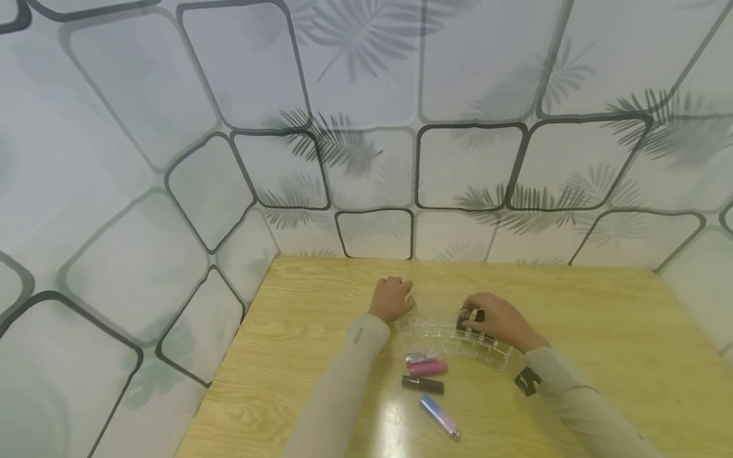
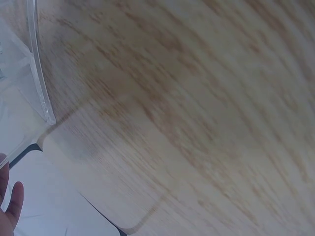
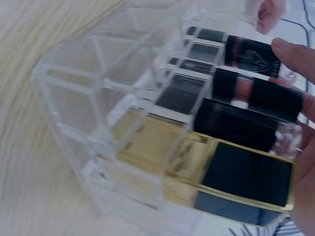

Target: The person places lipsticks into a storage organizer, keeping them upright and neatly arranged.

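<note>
A clear lipstick rack (image 1: 452,340) with a curved row of compartments stands on the table. My right hand (image 1: 501,318) is over its right half, pinching a black lipstick (image 3: 253,55) by its upper end. Beside that one in the right wrist view stand other black lipsticks (image 3: 236,123) and a gold-and-black square lipstick (image 3: 246,177), all upright in the rack. My left hand (image 1: 391,299) is at the rack's left end, fingers relaxed. In the left wrist view a fingertip (image 2: 4,179) lies right at the clear edge.
In front of the rack lie a silvery tube (image 1: 420,357), a pink tube (image 1: 428,368), a black tube (image 1: 422,385) and a blue-to-violet tube (image 1: 439,417). The wood-grain table (image 1: 321,286) meets a patterned wall (image 1: 375,232) at the back.
</note>
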{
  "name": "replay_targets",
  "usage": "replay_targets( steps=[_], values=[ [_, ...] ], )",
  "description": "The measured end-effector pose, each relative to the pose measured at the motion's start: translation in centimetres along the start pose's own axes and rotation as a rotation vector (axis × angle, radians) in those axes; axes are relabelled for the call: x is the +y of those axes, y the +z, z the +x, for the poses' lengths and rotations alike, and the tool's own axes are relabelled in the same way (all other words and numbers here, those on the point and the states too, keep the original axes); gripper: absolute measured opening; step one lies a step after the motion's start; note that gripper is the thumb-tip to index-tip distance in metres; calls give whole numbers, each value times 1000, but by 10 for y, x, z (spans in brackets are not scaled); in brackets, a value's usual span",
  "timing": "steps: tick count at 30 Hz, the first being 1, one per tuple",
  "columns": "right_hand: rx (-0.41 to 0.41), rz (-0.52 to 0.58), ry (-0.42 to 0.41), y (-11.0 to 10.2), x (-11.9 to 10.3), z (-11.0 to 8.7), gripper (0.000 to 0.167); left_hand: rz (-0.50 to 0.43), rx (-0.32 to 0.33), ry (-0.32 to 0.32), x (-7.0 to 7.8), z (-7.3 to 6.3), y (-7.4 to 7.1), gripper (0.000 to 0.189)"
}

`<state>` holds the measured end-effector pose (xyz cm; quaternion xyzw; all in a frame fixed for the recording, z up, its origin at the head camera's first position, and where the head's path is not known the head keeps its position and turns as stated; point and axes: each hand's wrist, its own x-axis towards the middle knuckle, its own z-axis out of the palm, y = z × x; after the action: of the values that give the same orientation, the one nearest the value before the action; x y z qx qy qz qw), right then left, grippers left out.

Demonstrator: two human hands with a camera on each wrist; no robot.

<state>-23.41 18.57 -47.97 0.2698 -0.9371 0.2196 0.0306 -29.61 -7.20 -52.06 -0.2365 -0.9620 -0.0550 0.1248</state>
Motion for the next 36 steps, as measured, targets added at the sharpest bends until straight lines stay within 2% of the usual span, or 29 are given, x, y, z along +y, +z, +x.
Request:
replay_targets(
  steps=[4, 10, 14, 18, 22, 25, 30, 32, 36],
  values=[
    [113, -41, -11, -5, -10, -4, 34, -8, -1, -10, 0, 0, 0, 12],
    [418, -75, -169, -8, -45, -20, 37, -17, 20, -19, 1, -1, -1, 12],
    [494, -72, -216, 5, -64, -33, 38, -20, 30, -18, 1, -1, -1, 12],
    [481, -83, -233, 26, -80, -47, 35, -20, 33, -15, 1, -2, -1, 12],
    [411, -129, -222, 50, -91, -61, 34, -12, 40, -13, 0, -2, 0, 13],
    [311, -206, -180, 65, -97, -68, 29, -5, 55, -9, -1, -2, 0, 14],
    [121, -258, -65, 81, -102, -77, 30, 12, 64, -5, 0, -3, 1, 14],
    [93, -272, -62, 84, -102, -81, 26, 17, 66, -5, 0, -3, 1, 13],
    [107, -302, -95, 89, -102, -87, 21, 30, 67, -7, 1, -3, 0, 13]
  ],
)
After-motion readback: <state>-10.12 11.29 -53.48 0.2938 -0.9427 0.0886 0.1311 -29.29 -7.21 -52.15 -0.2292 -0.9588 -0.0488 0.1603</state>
